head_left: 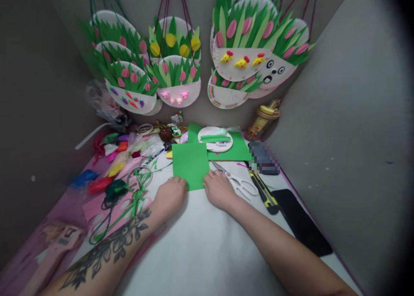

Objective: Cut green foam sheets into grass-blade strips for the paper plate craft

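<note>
A green paper sheet (190, 164) lies in front of me, its near corners covered by my fingers. My left hand (171, 197) is closed on the sheet's lower left corner, with the fingers curled over the edge. At the lower right edge, my right hand (220, 189) grips the same sheet, fingers bent. White-handled scissors (237, 182) lie just beyond my right hand, blades toward the sheet. Behind is more green paper (239, 151), bearing a white paper plate (203, 133) with a green strip and a small white item on it.
On the right are a yellow-black utility knife (263, 192), a phone (263, 158), a black flat pad (300, 220) and a drink cup (263, 119). Clay packets (113, 158) and green paper scraps (137, 201) crowd the left. Decorated paper-plate baskets (242, 63) hang on the wall.
</note>
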{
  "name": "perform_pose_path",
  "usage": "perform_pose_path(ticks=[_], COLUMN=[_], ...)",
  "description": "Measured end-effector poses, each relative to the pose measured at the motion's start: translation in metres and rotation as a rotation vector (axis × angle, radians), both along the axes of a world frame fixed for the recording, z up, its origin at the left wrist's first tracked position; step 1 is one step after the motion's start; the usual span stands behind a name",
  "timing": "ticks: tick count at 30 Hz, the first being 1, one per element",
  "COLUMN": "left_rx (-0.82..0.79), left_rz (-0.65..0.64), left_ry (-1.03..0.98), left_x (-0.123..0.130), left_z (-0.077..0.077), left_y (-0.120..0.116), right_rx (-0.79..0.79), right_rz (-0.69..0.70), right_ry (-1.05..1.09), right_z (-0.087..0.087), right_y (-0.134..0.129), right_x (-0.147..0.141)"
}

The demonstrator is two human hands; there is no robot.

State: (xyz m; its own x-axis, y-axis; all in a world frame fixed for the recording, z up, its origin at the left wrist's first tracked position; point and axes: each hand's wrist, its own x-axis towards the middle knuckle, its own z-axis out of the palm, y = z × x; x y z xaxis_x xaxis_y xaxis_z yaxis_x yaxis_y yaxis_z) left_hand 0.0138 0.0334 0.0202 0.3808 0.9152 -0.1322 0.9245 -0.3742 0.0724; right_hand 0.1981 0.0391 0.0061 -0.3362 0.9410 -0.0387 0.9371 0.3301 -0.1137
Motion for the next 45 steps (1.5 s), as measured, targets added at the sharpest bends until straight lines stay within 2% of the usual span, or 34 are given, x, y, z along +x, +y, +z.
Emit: perform_pose_path(ticks=[8, 16, 17, 20, 22, 26, 29, 31, 33, 36, 39, 42, 45], left_rx=[0.011, 0.058, 0.073, 0.061, 0.034, 0.013, 0.019, 0.036, 0.052, 0.049, 0.006, -0.037, -0.059], left_rz=[0.023, 0.066, 0.027, -0.219, -0.336, -0.336, -0.337, -0.343, -0.34, -0.289, -0.192, -0.132, -0.119], left_ry=[0.049, 0.057, 0.05, 0.019, 0.015, 0.029, 0.044, 0.055, 0.067, 0.102, 0.171, 0.221, 0.242], left_x=[-0.011, -0.017, -0.017, -0.017, -0.017, -0.017, -0.016, -0.014, -0.013, -0.012, -0.014, -0.016, -0.017], left_z=[0.004, 0.01, 0.011, 0.011, 0.011, 0.011, 0.011, 0.011, 0.011, 0.014, 0.023, 0.033, 0.04], left_y=[-0.007, -0.008, -0.008, -0.007, -0.007, -0.006, -0.006, -0.007, -0.01, -0.016, -0.023, -0.028, -0.031], right_rx=[0.062, 0.071, 0.068, 0.064, 0.064, 0.066, 0.121, 0.169, 0.186, 0.152, 0.097, 0.038, 0.008], right_rz=[-0.145, -0.17, -0.17, -0.155, -0.137, -0.018, 0.202, 0.335, 0.385, 0.32, 0.186, 0.075, 0.045], right_ry=[0.016, 0.101, 0.107, 0.123, 0.136, 0.202, 0.232, 0.189, 0.112, -0.02, -0.125, -0.168, -0.165], right_z=[-0.012, -0.015, -0.015, -0.013, -0.013, -0.016, -0.018, -0.016, -0.012, 0.0, 0.014, 0.024, 0.027], right_y=[-0.006, -0.006, -0.006, -0.006, -0.005, -0.001, -0.002, -0.005, -0.011, -0.021, -0.027, -0.027, -0.026], right_x=[0.01, 0.015, 0.015, 0.014, 0.015, 0.022, 0.025, 0.024, 0.02, 0.014, 0.016, 0.023, 0.029])
